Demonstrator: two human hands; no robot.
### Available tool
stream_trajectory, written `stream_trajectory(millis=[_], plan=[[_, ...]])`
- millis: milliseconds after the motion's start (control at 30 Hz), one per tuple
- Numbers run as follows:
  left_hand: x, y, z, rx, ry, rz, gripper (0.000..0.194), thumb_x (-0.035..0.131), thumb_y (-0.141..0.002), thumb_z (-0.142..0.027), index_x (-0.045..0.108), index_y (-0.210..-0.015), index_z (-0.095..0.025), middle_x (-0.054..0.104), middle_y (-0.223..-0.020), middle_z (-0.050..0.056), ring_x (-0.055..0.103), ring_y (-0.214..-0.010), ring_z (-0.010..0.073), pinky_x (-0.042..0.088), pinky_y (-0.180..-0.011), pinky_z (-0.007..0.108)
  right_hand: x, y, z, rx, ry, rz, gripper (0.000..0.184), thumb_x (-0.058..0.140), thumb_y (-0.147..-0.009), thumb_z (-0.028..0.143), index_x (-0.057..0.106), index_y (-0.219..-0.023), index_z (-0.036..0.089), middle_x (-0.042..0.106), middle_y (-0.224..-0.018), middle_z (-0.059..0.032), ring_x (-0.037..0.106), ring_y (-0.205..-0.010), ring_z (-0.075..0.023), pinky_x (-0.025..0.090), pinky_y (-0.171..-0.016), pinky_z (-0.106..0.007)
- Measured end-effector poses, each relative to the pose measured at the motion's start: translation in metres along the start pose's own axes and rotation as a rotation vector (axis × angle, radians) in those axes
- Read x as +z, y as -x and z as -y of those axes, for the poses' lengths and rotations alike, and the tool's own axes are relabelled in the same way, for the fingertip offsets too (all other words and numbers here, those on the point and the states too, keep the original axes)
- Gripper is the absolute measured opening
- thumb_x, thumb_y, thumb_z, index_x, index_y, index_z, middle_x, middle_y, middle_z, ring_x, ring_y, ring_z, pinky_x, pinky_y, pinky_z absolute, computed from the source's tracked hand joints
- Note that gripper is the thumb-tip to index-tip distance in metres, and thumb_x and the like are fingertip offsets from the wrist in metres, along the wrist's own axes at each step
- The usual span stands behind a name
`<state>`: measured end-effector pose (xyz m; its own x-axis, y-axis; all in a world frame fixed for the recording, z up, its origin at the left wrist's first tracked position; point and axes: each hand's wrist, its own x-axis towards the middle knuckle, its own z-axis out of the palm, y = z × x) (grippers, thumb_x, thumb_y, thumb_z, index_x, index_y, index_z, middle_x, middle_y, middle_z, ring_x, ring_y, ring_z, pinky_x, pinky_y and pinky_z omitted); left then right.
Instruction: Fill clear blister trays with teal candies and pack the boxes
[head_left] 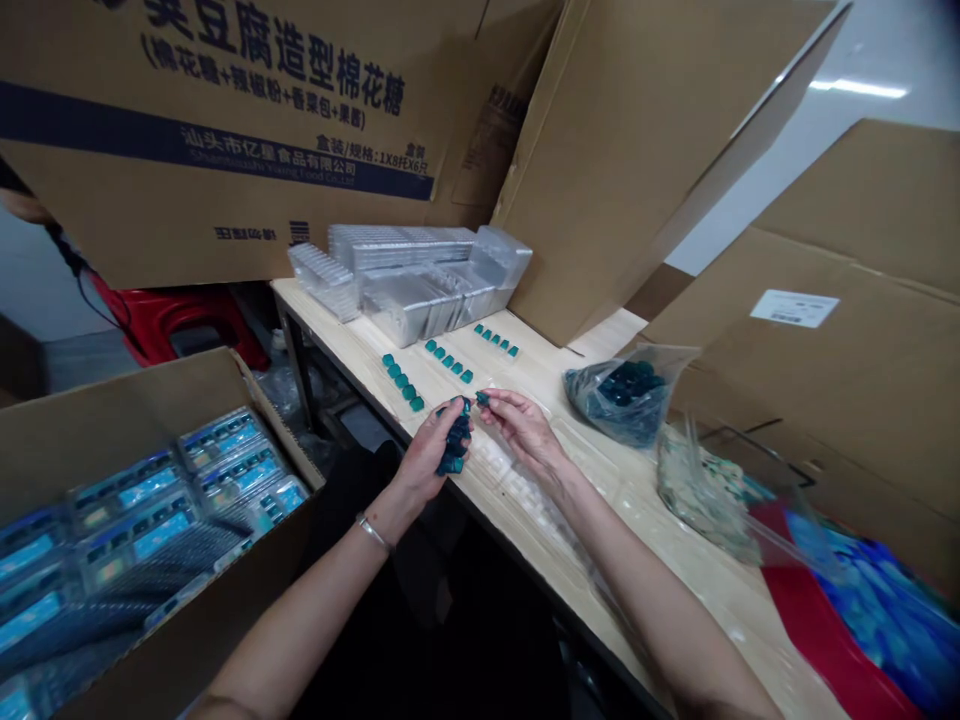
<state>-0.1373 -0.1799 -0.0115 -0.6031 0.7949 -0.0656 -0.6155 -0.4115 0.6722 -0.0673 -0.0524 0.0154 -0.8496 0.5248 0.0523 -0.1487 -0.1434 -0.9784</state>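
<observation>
My left hand (433,448) is closed around a handful of small dark teal plastic pieces (454,445) that look like keycaps. Between the thumb and forefinger of my right hand (529,430), a single teal piece (481,398) is pinched, close to the left fingertips but apart from them. Beyond my hands, similar pieces stand on the table (352,350) in three short rows: a left row (403,383), a middle row (448,361) and a far right row (496,340). Right of my right hand lies a clear plastic bag (626,395) of the same dark teal pieces.
Stacked clear plastic trays (427,265) stand at the table's back. A carton (281,420) at left holds packaged blue-and-teal sets. Large cardboard boxes (615,130) rise behind and right. A red stool (187,315) is below left; a bag of pale pieces (709,490) lies right.
</observation>
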Motion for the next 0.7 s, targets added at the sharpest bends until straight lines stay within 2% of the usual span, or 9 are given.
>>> stream_trajectory(millis=[200,433,567,700], plan=[[0.0,0.008,0.004,0.076,-0.094,-0.059,0.035,0.064,-0.073,-0.045,0.06,-0.094,-0.018,0.056,-0.07,0.0,0.048,-0.047,0.0044,0.036,-0.041,0.014,-0.001,0.005,-0.007,-0.079,0.15,0.023,0.027,0.069,-0.07,0.039,0.064,-0.085,0.017,0.061,-0.063,0.0022,0.054,-0.056,-0.0087,0.046,-0.061,-0.024],[-0.002,0.014,0.005,0.051,-0.171,-0.018,0.032,0.066,-0.071,-0.046,0.057,-0.084,-0.018,0.055,-0.068,-0.001,0.048,-0.047,0.0052,0.035,-0.04,0.015,-0.002,0.011,-0.008,-0.151,0.325,0.028,0.025,0.063,-0.075,0.04,0.063,-0.085,0.017,0.059,-0.06,0.0031,0.051,-0.055,-0.0086,0.042,-0.06,-0.023],[-0.012,0.024,0.01,-0.048,-0.16,0.041,0.032,0.065,-0.072,-0.045,0.057,-0.084,-0.017,0.055,-0.068,0.0,0.046,-0.046,0.0054,0.035,-0.04,0.016,-0.001,0.02,-0.008,-0.101,0.395,0.036,0.025,0.064,-0.074,0.039,0.064,-0.087,0.017,0.061,-0.061,0.0021,0.054,-0.057,-0.0097,0.043,-0.062,-0.024],[-0.027,0.039,0.011,-0.13,-0.067,0.036,0.032,0.064,-0.074,-0.043,0.059,-0.093,-0.016,0.053,-0.071,0.001,0.046,-0.05,0.0056,0.036,-0.042,0.017,0.0,0.022,-0.011,-0.051,0.428,0.004,0.026,0.065,-0.073,0.039,0.065,-0.085,0.016,0.064,-0.063,0.0,0.058,-0.058,-0.0113,0.045,-0.062,-0.026]])
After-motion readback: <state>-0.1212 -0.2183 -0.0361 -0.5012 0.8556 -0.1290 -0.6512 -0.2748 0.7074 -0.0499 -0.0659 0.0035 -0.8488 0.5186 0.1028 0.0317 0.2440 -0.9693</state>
